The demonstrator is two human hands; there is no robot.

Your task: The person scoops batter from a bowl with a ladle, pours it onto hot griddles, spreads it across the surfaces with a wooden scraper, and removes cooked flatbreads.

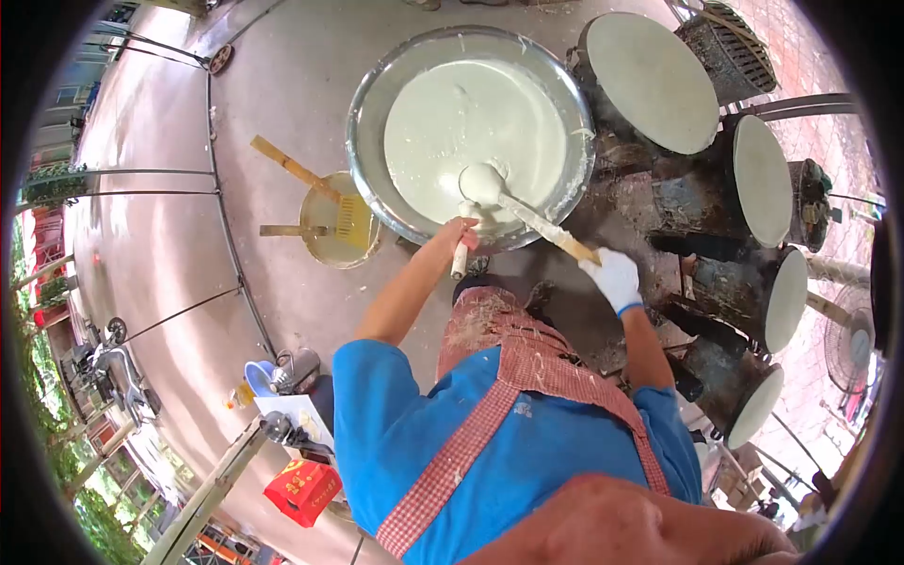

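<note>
A: Right hand (617,276), in a white cloth glove, is wrapped tight round the pale wooden handle of a ladle (482,183); the round bowl of the ladle, coated white, sits in the batter.

B: And the left hand (456,234)?

A: Bare, fingers curled shut on a short white stick (460,256) that hangs down at the near rim of the basin (369,104).

B: Describe the basin.

A: Wide, round, shiny metal, smeared at the lip, filled with smooth pale green-white batter (471,118). Left of it, just beside, a small yellowish bowl (325,247) with a flat bamboo brush (315,185) laid across.

B: To the right?

A: Four round flat griddle plates (654,80), pale and matte, on dark crusted drums, curving from far to near, close beside the basin.

B: Room to move?

A: Bare smooth concrete floor (151,235) spreads far and left, crossed by thin poles.
</note>
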